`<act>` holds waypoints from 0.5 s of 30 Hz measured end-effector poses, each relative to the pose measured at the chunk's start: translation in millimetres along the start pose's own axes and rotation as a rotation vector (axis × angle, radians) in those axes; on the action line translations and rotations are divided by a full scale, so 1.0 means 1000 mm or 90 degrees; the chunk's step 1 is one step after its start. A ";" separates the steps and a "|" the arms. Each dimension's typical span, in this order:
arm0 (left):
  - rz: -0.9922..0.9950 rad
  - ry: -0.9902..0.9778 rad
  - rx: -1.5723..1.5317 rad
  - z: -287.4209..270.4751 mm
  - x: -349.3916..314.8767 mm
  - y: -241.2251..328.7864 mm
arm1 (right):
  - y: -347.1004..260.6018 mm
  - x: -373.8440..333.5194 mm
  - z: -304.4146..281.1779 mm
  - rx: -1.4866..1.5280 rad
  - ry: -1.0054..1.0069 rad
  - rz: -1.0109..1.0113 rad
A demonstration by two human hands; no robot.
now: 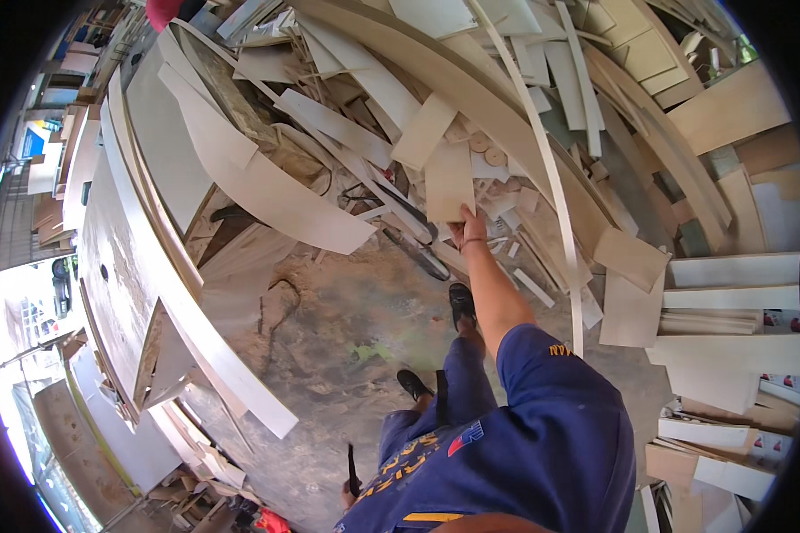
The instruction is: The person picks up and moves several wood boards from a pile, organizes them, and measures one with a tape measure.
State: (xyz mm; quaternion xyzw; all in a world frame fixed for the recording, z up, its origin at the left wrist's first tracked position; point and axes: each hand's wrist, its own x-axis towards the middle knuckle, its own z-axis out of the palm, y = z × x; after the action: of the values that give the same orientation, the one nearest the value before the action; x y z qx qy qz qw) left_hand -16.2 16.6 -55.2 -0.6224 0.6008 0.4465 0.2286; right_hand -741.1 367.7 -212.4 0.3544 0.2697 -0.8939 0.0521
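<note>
My right hand (pixel 468 231) is stretched out over the scrap pile, its fingers closed on the near edge of a pale rectangular wooden board (pixel 451 182). Another short board (pixel 424 131) lies just beyond that one, with small round wooden discs (pixel 479 142) beside it. Low in the view, next to my shirt, my left hand (pixel 348 494) is closed around a slim black thing (pixel 353 464) that stands upright from the fist. Its kind cannot be made out, and part of that hand is hidden.
Long curved boards (pixel 320 213) and a long thin strip (pixel 551 169) cross the heap. A large panel (pixel 116 258) leans on the left. At the right are stacked offcuts (pixel 729 355). Dusty floor (pixel 329 329) lies around my black shoes (pixel 461 304).
</note>
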 end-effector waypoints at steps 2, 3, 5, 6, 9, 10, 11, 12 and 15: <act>0.052 -0.033 0.030 0.001 -0.005 -0.008 | 0.018 -0.045 -0.043 -0.046 0.055 0.042; 0.058 -0.033 0.041 0.011 -0.005 -0.009 | 0.025 -0.069 -0.064 -0.069 0.070 0.052; 0.094 -0.039 0.077 0.026 -0.006 -0.006 | 0.051 -0.145 -0.124 0.002 0.032 0.092; 0.123 -0.045 0.098 0.037 -0.005 0.001 | 0.053 -0.179 -0.140 0.013 0.041 0.094; 0.213 -0.053 0.160 0.052 -0.018 0.022 | 0.046 -0.296 -0.163 0.027 0.086 0.162; 0.234 -0.057 0.169 0.052 -0.024 0.029 | 0.040 -0.338 -0.163 -0.003 0.059 0.173; 0.261 -0.057 0.166 0.051 -0.025 0.036 | 0.031 -0.367 -0.157 -0.037 0.016 0.179; 0.293 -0.072 0.165 0.055 -0.019 0.048 | 0.016 -0.391 -0.155 -0.069 -0.023 0.171; 0.340 -0.108 0.111 0.050 -0.027 0.078 | -0.004 -0.450 -0.177 -0.136 -0.056 0.116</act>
State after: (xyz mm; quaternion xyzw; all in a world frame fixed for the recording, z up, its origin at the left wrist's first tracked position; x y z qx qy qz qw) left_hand -100.8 58.5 -37.8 -0.3805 0.7584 0.4879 0.2053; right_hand -300.5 418.6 -20.1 0.3299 0.3275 -0.8664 0.1822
